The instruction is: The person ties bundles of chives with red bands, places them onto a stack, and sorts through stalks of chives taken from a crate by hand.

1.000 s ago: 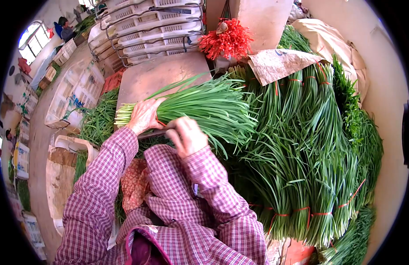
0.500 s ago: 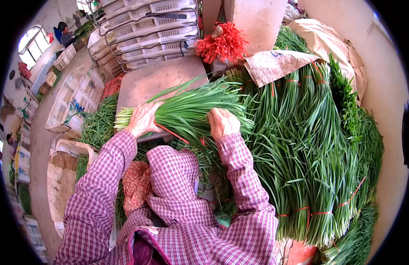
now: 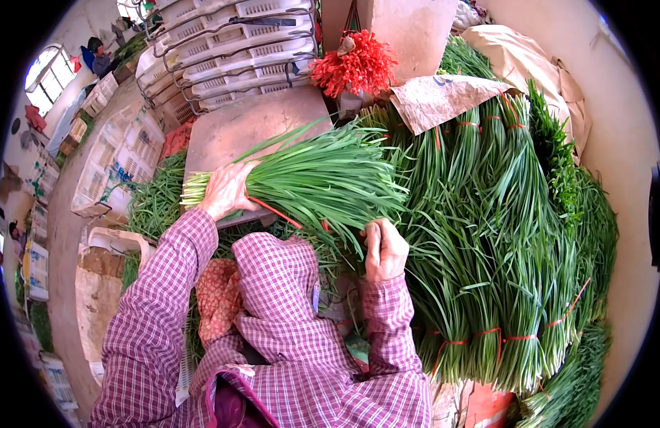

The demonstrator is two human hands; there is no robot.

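My left hand (image 3: 229, 191) is wrapped round a bunch of garlic chives (image 3: 316, 167) near its pale cut ends. The bunch lies across a worn board (image 3: 255, 118), its long green leaves fanning to the right. A red tie (image 3: 274, 212) hangs from the bunch beside my left hand. Off the leaf tips, at the lower right, my right hand (image 3: 384, 248) is closed with thumb and fingers pinched together. Whatever it may hold is too small to make out against the greens behind.
Tied chive bunches (image 3: 487, 235) are heaped on the right, partly under a paper sheet (image 3: 448, 100). Red ties (image 3: 353, 64) hang in a cluster behind the board. Stacked white crates (image 3: 244, 50) stand at the back left. Another person (image 3: 100, 58) is far off.
My right hand has moved right and down, away from the bunch's leaves. My left hand keeps its grip on the chives in nearly the same place.
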